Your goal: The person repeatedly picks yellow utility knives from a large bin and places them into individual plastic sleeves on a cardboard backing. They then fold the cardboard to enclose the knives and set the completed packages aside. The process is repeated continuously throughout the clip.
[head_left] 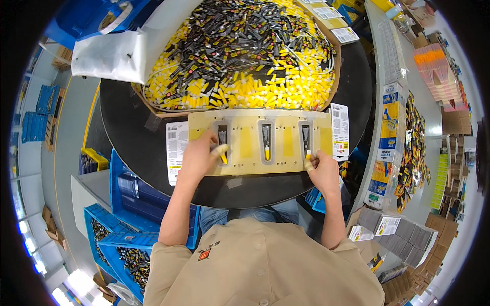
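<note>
A pale yellow rectangular fixture board (pixel 245 169) lies before me, with three clear plastic blister cavities. Each cavity has a small black tube in it; the middle tube (pixel 266 140) has a yellow cap pointing toward me. My left hand (pixel 199 155) is closed at the left tube (pixel 223 135), its covered thumb against the yellow cap end. At the right cavity, my right hand (pixel 322 172) pinches the cap end of the right tube (pixel 305 135). Pale finger covers show on both hands. Printed cards (pixel 176 148) stick out from the board's left side, and another card (pixel 340 127) from its right.
Beyond the board, a large cardboard tray (pixel 334 84) is heaped with black tubes and yellow caps. A round black table (pixel 245 194) carries both. Blue bins (pixel 148 191) stand at lower left, some holding tubes. Packaged goods and grey card stacks (pixel 398 224) line the right side.
</note>
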`<state>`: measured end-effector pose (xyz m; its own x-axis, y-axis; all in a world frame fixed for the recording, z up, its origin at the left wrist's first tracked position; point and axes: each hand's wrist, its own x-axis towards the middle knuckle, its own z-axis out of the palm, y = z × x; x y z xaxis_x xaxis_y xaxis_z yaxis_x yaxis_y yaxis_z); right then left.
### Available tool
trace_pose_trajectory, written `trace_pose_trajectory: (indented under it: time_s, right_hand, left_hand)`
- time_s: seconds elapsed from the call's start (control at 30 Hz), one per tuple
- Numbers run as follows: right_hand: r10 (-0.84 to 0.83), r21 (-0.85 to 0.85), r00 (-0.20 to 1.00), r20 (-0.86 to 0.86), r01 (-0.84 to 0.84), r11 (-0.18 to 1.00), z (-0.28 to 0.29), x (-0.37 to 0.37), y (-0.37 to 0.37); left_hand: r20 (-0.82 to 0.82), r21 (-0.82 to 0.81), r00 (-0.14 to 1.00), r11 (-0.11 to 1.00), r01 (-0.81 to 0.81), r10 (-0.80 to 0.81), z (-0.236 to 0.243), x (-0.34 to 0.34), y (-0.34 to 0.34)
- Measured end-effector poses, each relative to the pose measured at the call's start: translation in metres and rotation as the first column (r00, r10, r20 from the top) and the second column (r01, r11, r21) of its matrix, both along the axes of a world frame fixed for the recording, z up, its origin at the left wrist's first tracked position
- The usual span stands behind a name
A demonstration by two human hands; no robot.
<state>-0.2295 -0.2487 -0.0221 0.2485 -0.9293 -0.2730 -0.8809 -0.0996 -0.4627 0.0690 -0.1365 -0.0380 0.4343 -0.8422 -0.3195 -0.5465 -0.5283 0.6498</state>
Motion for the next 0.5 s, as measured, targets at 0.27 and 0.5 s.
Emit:
trace_pose_trajectory:
  time_s: [0.27,0.5]
  right_hand:
    - [-0.117,-0.238,0.992,0.044,0.124,0.963,-0.019,-0.037,-0.052]
    - [-0.229,-0.423,0.973,-0.031,0.194,0.885,-0.126,-0.098,-0.122]
  left_hand:
    - [0.162,-0.128,0.987,0.992,0.016,0.005,-0.011,0.011,-0.026]
    - [0.361,-0.087,0.871,0.941,-0.326,0.335,0.003,0.064,0.036]
